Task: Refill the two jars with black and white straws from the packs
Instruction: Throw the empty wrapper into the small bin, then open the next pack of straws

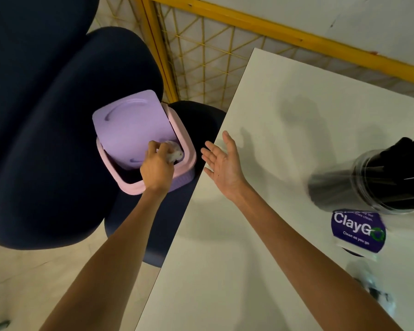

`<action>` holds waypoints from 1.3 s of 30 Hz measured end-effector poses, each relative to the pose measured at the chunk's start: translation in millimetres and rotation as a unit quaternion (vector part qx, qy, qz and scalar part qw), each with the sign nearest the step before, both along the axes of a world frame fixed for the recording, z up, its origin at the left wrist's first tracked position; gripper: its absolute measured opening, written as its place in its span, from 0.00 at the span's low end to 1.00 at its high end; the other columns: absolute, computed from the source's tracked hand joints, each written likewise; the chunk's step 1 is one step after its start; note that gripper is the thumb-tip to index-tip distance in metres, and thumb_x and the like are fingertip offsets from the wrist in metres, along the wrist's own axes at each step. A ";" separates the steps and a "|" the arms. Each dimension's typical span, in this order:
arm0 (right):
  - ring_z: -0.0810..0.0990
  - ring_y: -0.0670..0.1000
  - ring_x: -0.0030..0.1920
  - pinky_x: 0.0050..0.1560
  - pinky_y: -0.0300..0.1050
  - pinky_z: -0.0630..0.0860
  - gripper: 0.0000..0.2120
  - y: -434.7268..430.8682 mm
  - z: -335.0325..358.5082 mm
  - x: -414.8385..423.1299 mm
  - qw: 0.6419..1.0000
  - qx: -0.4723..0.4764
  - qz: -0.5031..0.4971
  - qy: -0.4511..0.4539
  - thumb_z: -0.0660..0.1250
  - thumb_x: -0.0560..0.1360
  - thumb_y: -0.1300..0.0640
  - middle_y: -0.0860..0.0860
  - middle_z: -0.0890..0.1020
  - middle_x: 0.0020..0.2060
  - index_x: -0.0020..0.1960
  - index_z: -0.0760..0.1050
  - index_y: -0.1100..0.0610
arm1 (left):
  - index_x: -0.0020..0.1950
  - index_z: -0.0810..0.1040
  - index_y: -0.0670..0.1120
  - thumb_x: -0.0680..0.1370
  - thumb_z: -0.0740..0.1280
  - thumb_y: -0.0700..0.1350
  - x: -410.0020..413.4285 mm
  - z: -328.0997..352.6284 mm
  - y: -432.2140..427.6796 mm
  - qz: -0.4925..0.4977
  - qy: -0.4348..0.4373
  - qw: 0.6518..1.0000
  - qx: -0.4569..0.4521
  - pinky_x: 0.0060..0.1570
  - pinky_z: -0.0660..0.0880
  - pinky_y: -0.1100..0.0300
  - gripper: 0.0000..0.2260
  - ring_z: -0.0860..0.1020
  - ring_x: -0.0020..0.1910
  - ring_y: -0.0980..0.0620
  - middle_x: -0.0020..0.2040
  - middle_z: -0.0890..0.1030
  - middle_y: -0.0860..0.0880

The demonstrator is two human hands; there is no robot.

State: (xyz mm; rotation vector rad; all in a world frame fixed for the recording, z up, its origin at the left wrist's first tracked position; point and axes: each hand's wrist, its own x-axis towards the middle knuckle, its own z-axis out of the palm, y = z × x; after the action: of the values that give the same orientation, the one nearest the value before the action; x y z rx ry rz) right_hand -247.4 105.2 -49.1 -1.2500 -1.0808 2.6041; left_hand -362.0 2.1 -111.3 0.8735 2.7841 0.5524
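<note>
- My left grip (157, 169) is curled tight round a small crumpled wad of white, shiny wrapping (176, 154), pinched between the fingertips. Can't tell exactly what the wad is, it's too scrunched up.
- Right under that grip is a little bin with a pink plastic rim (129, 187). Its lilac swing lid (132, 125) is tipped up on the far side of my knuckles, and the wad sits in the gap just inside the rim.
- Around the bin, left of and beyond my left grip, there's a dark navy padded chair (46, 115).
- My right grip (221, 164) is wide open with the palm up and the fingers spread and relaxed, holding nothing. It hangs just over the edge of the plain white table (273, 139), close beside the bin hand but not touching it.
- Well off to the right of my right grip stands the clear plastic jar (368, 182) on the table, packed with black straws (406, 149) that stick out of its mouth.
- Just on the near side of the jar is a purple "ClayGo" sticker (357, 231) on the table.
- Nearer me than the sticker, a blurry black-and-white thing (378, 292), no idea what.
- Beyond both grips is a yellow wire-grid fence (201, 56).
</note>
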 end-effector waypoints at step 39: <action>0.65 0.55 0.72 0.72 0.55 0.56 0.28 -27.7 49.2 271.4 0.972 0.069 -0.207 -0.088 0.48 0.79 0.39 0.56 0.68 0.71 0.72 0.65 0.54 | 0.67 0.67 0.45 0.79 0.62 0.47 280.3 70.9 26.2 -0.142 -0.242 0.951 0.127 0.48 0.78 0.54 0.17 0.80 0.46 0.46 0.53 0.80 0.45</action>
State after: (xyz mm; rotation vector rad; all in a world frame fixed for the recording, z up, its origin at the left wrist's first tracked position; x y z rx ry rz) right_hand 23.9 77.4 0.1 -1.5067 -0.8884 2.1091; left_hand -81.7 28.3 -40.4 1.0043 2.1332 0.9393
